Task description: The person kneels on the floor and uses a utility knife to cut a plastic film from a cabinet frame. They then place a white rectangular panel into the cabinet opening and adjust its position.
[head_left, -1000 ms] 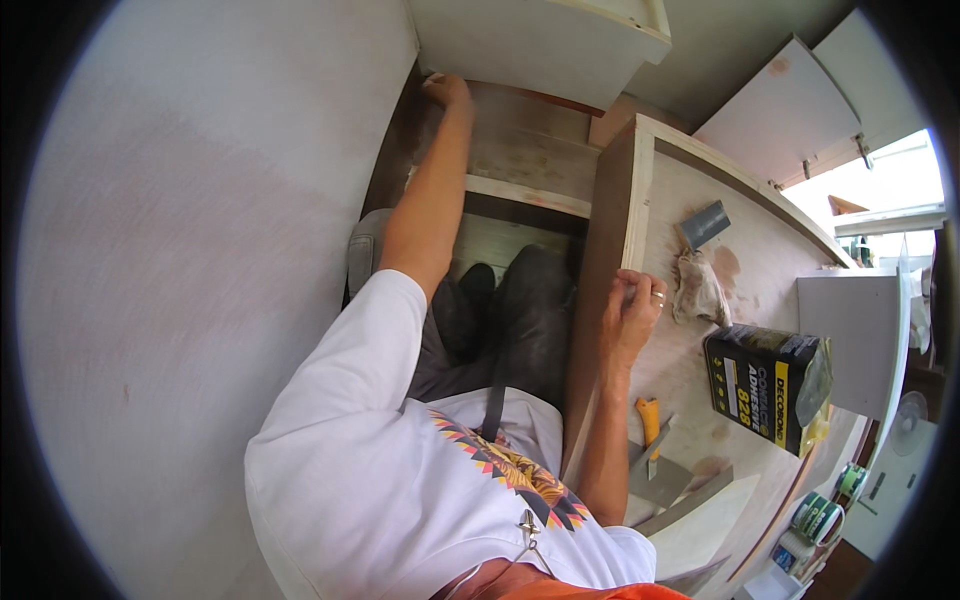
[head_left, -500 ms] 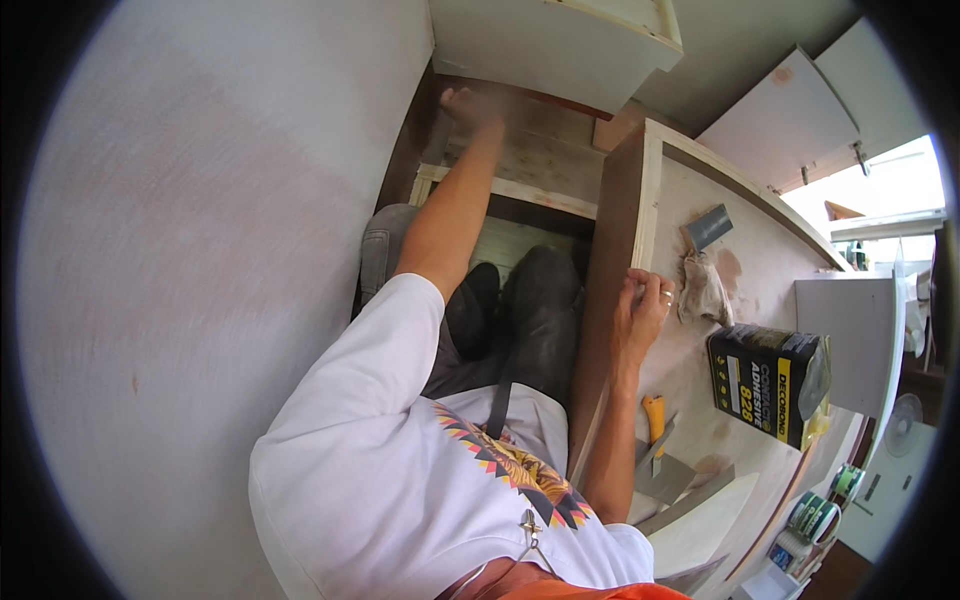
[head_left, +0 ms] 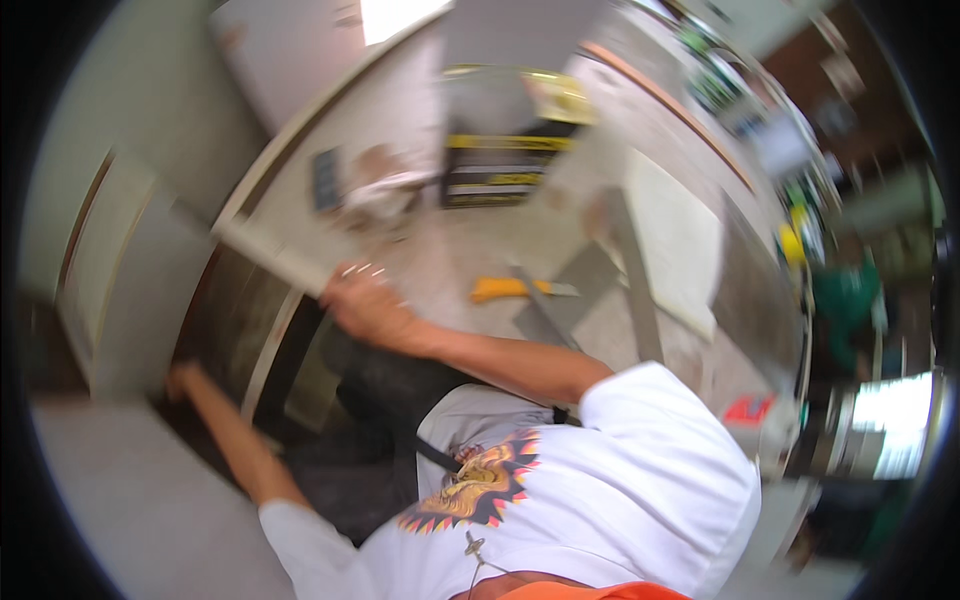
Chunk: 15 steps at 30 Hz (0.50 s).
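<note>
Pale wooden cabinet edge (head_left: 268,257) is right under the right hand (head_left: 368,305), fingers curled, can't tell if gripping. Left hand (head_left: 180,382) is just a blur by the dark recess (head_left: 192,430), grip unreadable.

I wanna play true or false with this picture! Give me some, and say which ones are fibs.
1. The right hand is at the edge of a pale panel. True.
2. The knife has an orange-yellow handle. True.
3. The right hand is gripping the knife. False: they are apart.
4. The person's top is plain green. False: it's a white shirt with a colourful picture.
5. The can is black and yellow. True.
</note>
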{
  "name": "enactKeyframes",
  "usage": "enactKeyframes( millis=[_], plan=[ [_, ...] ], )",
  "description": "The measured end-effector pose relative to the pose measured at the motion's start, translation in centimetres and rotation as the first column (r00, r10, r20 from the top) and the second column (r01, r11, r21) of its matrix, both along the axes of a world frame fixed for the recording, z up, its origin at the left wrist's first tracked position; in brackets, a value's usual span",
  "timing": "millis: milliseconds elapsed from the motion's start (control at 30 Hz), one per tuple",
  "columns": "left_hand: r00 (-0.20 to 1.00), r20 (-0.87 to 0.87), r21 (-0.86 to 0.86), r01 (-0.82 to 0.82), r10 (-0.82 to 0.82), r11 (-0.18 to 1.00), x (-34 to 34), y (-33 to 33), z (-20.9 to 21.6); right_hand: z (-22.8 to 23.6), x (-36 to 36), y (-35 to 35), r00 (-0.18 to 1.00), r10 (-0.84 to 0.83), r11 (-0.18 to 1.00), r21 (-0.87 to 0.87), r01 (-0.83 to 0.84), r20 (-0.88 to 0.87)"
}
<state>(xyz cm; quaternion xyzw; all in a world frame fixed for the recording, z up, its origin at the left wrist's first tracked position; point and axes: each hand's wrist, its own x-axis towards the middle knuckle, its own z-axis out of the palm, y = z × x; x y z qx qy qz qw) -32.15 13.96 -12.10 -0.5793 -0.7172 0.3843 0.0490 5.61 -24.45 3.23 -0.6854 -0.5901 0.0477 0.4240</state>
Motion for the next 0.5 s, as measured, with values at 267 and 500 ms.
enactKeyframes(
  millis=[267,500],
  plan=[
    [0.998,0.040,0.118,0.041,-0.046,0.992,10.9,2.6,0.7,-1.0,1.3,-1.8,0.989,-0.090,0.996,0.018,0.088,0.120],
    [0.999,0.016,0.143,0.038,-0.041,0.989,7.3,3.3,-0.4,-1.4,0.4,-0.1,0.997,-0.018,0.996,-0.081,0.025,0.081]
  ],
)
